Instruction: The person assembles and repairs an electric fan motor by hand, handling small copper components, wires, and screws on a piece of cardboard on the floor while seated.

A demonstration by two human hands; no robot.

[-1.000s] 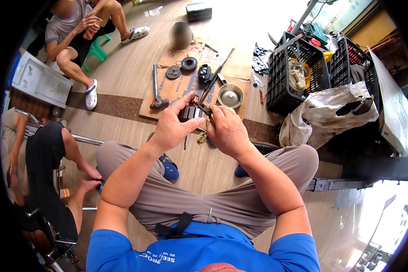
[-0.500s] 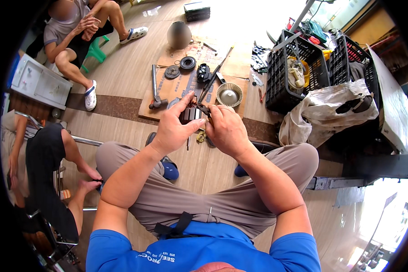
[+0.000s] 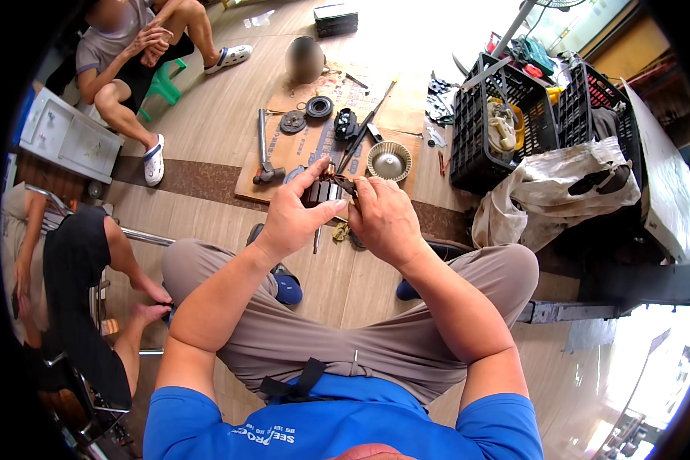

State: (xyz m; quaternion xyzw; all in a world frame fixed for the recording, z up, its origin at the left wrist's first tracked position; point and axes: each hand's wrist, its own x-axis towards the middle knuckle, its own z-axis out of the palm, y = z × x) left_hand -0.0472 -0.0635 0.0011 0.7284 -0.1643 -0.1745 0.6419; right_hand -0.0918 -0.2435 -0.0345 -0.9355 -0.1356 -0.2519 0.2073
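Observation:
Above the gap between my knees, my left hand (image 3: 295, 215) grips a motor armature (image 3: 323, 193) between thumb and fingers. Its dark ribbed core shows, copper windings lie at its far end, and a thin metal shaft points back toward me. My right hand (image 3: 387, 215) is closed round a dark-tipped tool (image 3: 346, 185) that looks like pliers. The tool's tip lies at the copper windings; my fingers hide most of its handle. Just beyond my hands, a pale fan wheel (image 3: 389, 161) and a hammer (image 3: 265, 170) lie on a cardboard sheet (image 3: 284, 98).
Round black parts (image 3: 318, 106) and long dark tools (image 3: 364, 126) also lie on the cardboard. At right stand black crates (image 3: 540, 130) with a stained cloth (image 3: 556, 192) draped near them. One person (image 3: 115, 61) sits at far left, another (image 3: 80, 284) at near left.
The armature has turned slightly, its shaft end shifting a little left. Both hands keep nearly the same place and grip.

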